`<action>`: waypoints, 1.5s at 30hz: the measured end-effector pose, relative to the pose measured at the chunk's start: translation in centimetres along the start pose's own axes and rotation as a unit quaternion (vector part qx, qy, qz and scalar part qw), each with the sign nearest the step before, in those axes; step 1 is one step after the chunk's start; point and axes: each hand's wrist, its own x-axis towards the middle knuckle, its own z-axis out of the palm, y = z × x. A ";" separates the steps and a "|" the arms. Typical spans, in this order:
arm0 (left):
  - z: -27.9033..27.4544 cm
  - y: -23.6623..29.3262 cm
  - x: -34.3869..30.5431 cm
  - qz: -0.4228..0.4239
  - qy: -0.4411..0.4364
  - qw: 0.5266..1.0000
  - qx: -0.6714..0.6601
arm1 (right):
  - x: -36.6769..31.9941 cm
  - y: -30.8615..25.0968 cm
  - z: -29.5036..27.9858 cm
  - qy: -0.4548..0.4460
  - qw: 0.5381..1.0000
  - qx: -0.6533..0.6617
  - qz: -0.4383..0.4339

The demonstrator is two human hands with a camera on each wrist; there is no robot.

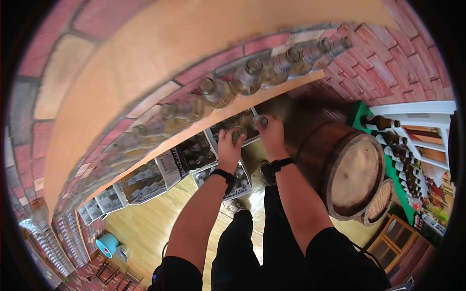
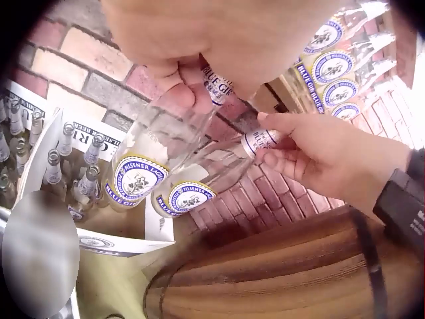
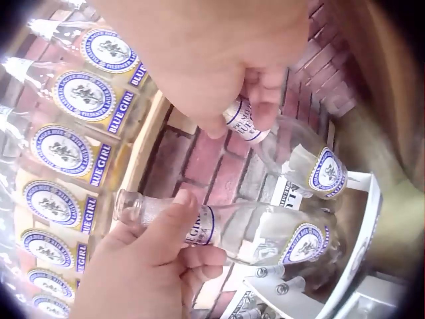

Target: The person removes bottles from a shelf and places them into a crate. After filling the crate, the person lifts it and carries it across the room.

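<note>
My left hand grips a clear glass beer bottle round its neck, below the bare mouth. With my right hand I pinch the neck of a second clear beer bottle, tilted beside the first. Both carry blue, white and yellow labels and look empty. In the wrist views their bases overlap a white cardboard carton, where several similar bottles stand. The right hand also shows in the left wrist view, and the left hand in the right wrist view.
A wooden ledge holding a row of clear bottles runs along the brick wall. More bottle cartons line the floor on the left. A large wooden barrel stands close on the right, near a green shelf of brown bottles.
</note>
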 end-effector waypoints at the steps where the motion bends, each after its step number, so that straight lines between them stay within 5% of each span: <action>1: 1.0 -1.3 0.4 -0.004 -0.008 1.000 -0.001 | 0.2 0.5 0.5 -0.001 1.000 -0.003 0.008; 6: 4.4 -5.7 2.3 -0.009 0.011 1.000 -0.007 | 2.0 1.1 3.0 0.071 0.996 -0.014 -0.046; 7: 5.1 -6.6 2.4 0.041 0.036 0.999 0.000 | 1.7 0.9 2.9 0.073 0.997 -0.018 -0.034; 19: 10.2 -12.9 4.2 0.006 0.042 0.996 0.075 | -0.2 6.6 9.6 0.069 0.997 0.040 -0.021; 22: 11.8 -15.3 5.4 -0.013 0.052 0.994 0.096 | -0.6 10.6 12.8 0.037 0.997 0.044 0.051; 24: 12.5 -17.4 5.5 -0.021 0.016 0.992 0.122 | -1.3 12.6 16.0 0.103 0.991 0.059 0.065; 30: 14.8 -22.2 6.3 0.005 0.010 0.993 0.118 | -1.0 15.3 20.0 0.044 0.991 0.041 0.123; 38: 16.9 -22.3 7.1 -0.013 0.006 0.990 0.142 | 0.0 17.3 21.5 0.055 0.992 0.052 0.104; 40: 17.0 -21.7 7.0 -0.056 0.000 0.991 0.123 | -0.3 16.9 21.5 0.130 0.991 0.030 0.034; 44: 15.3 -19.4 5.3 -0.061 0.027 0.991 0.118 | -2.1 13.0 19.2 0.069 0.985 0.078 0.137; 45: 14.9 -19.6 4.3 -0.065 0.023 0.998 0.013 | -3.0 10.8 17.4 0.063 0.983 0.085 0.148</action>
